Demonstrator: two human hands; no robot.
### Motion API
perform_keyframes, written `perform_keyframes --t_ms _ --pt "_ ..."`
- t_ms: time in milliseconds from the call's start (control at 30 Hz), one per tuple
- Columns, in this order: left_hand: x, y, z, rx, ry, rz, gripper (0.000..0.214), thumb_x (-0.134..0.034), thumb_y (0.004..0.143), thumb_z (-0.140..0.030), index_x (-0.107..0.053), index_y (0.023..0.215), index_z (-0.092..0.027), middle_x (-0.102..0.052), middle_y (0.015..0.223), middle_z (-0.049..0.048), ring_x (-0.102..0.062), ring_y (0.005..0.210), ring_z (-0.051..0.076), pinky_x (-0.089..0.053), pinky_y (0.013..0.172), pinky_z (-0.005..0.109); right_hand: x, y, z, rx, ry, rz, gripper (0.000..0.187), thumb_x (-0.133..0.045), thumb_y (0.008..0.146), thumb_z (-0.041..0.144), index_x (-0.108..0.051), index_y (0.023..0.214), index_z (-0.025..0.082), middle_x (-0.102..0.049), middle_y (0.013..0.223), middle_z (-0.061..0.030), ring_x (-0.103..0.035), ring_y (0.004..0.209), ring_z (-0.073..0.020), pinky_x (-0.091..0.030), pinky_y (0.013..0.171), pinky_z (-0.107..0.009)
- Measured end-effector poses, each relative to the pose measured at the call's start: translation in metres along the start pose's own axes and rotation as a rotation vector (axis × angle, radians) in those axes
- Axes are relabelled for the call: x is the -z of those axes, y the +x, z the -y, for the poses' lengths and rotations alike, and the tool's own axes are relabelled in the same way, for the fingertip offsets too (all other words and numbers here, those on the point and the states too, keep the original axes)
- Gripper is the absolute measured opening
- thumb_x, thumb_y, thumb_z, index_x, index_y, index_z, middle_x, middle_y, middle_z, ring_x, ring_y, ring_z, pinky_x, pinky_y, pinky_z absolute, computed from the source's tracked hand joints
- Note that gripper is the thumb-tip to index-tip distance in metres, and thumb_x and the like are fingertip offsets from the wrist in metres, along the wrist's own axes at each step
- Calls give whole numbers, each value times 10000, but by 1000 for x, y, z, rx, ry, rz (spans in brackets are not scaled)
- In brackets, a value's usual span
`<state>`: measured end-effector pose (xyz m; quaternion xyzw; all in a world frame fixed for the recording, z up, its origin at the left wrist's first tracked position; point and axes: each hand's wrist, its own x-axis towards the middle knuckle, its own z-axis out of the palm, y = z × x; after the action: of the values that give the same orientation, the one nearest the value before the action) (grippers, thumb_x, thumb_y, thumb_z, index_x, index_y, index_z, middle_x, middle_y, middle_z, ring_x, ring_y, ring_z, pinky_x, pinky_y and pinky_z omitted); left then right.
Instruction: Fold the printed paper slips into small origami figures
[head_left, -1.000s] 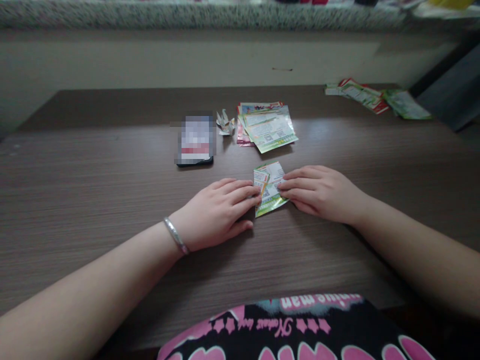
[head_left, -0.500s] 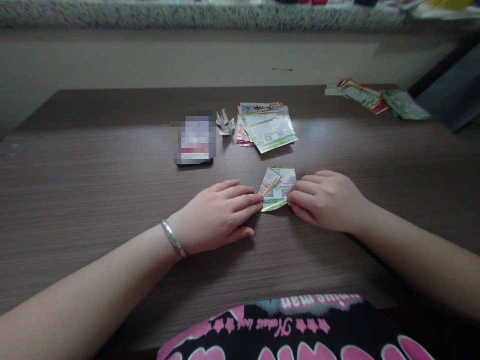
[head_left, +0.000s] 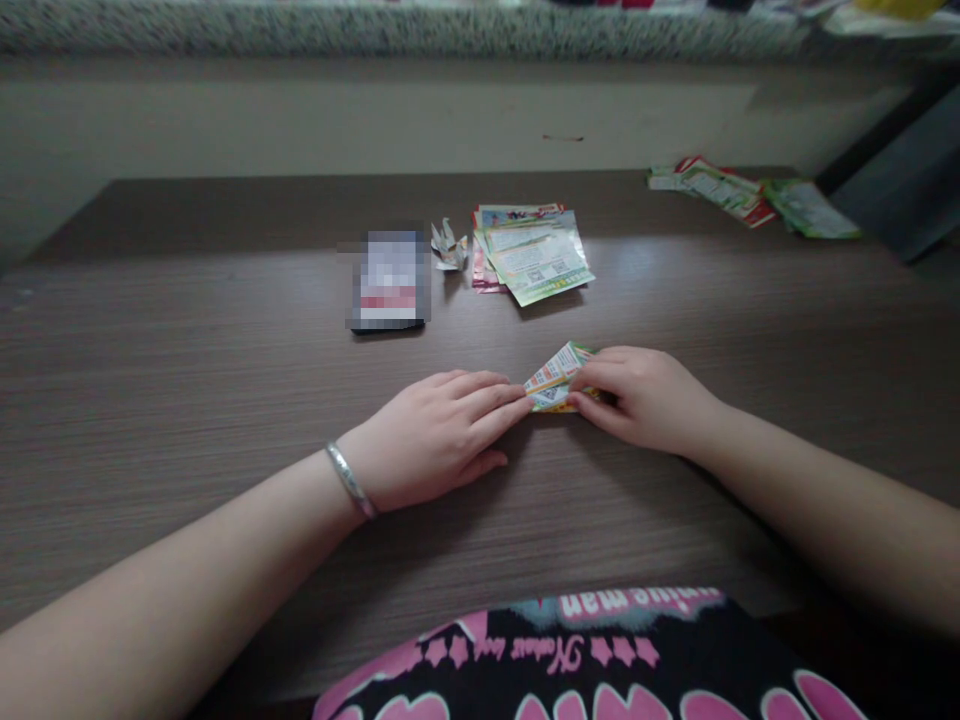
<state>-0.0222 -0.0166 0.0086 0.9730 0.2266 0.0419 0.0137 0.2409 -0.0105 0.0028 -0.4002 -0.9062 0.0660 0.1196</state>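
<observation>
A small printed paper (head_left: 553, 378), green, white and orange, lies partly folded on the brown wooden table (head_left: 187, 360) between my hands. My left hand (head_left: 435, 435) rests flat on the table, fingers stretched out, their tips pressing the paper's left corner. My right hand (head_left: 649, 395) is curled over the paper's right side and pinches its edge, folding it over. A silver bangle (head_left: 349, 478) sits on my left wrist.
Behind the paper lie a stack of printed leaflets (head_left: 534, 256), a small folded paper figure (head_left: 448, 244) and a dark phone (head_left: 388, 281). More leaflets (head_left: 739, 190) are scattered at the far right corner. A pale wall and speckled ledge rise behind the table.
My right hand has closed on the paper's right side and folded it over toward the left, so the paper looks narrower. My left hand stayed put, holding the left corner down.
</observation>
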Motion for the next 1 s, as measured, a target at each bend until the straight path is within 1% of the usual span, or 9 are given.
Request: perform_keyframes --t_ms 100,233,400,633,833,1000 --pt "0 -1 0 -15 20 -6 488 -489 938 -332 -423 1397 -180 -535 1386 59 -514 1231 239 -465 992 399 -2 1 -1 -93 21 7 199 -510 888 319 -647 869 176 -676 781 -48 -595 699 -173 -401 634 -274" --pt "0 0 0 -27 47 -8 426 -482 942 -335 -477 1353 -224 -547 1375 30 -517 1224 248 -470 970 411 -4 4 -3 -121 54 -19 162 -528 871 294 -634 868 171 -654 781 -41 -566 683 -158 -392 630 -264" --pt "0 3 -4 13 47 -24 466 -474 935 -307 -439 1387 -199 -573 1343 54 -536 1198 241 -487 937 385 -5 6 -5 -137 71 4 144 -549 862 305 -609 838 176 -642 804 -40 -556 700 -156 -391 639 -260" --pt "-2 5 -8 43 33 -29 437 -467 934 -302 -485 1347 -161 -593 1304 60 -525 1189 242 -471 975 391 -6 9 -5 -165 61 33 139 -544 865 302 -593 813 183 -638 789 -40 -560 706 -161 -383 646 -262" --pt "-4 4 -8 47 28 -40 414 -478 928 -308 -520 1316 -171 -595 1281 60 -523 1180 244 -473 980 400 -7 11 -6 -179 91 41 133 -558 859 296 -582 790 185 -634 781 -34 -556 698 -156 -373 632 -256" --pt "-5 6 -8 62 24 -35 417 -486 922 -309 -522 1315 -175 -598 1272 59 -524 1182 249 -483 969 410 -7 11 -6 -191 68 38 132 -550 862 296 -576 801 182 -629 778 -36 -548 700 -164 -365 631 -264"
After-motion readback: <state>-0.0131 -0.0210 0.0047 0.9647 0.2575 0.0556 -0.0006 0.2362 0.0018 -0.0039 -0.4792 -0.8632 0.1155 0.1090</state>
